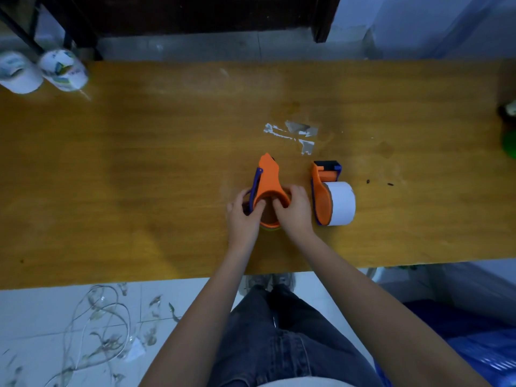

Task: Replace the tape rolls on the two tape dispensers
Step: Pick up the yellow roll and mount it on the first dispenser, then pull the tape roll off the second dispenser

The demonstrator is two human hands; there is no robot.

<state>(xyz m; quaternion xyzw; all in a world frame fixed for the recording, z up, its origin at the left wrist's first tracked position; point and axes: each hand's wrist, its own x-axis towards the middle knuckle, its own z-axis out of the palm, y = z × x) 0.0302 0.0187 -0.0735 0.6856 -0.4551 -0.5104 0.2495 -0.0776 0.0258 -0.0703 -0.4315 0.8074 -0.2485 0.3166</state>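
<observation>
An orange and blue tape dispenser point(268, 178) lies on the wooden table point(139, 163) near its front edge. My left hand point(243, 216) grips its left side and blue lever. My right hand point(296, 210) holds its right side, fingers hooked into the round opening, where a brownish tape roll point(269, 216) shows partly hidden between my hands. To the right, apart from my hands, a second orange dispenser point(324, 191) lies with a wide white tape roll point(342, 203) mounted on it.
Torn tape scraps point(296, 134) stick to the table just beyond the dispensers. Two white cups point(42, 71) lie at the far left corner. A green object point(509, 143) sits at the right edge. Wire and debris point(103, 331) litter the floor.
</observation>
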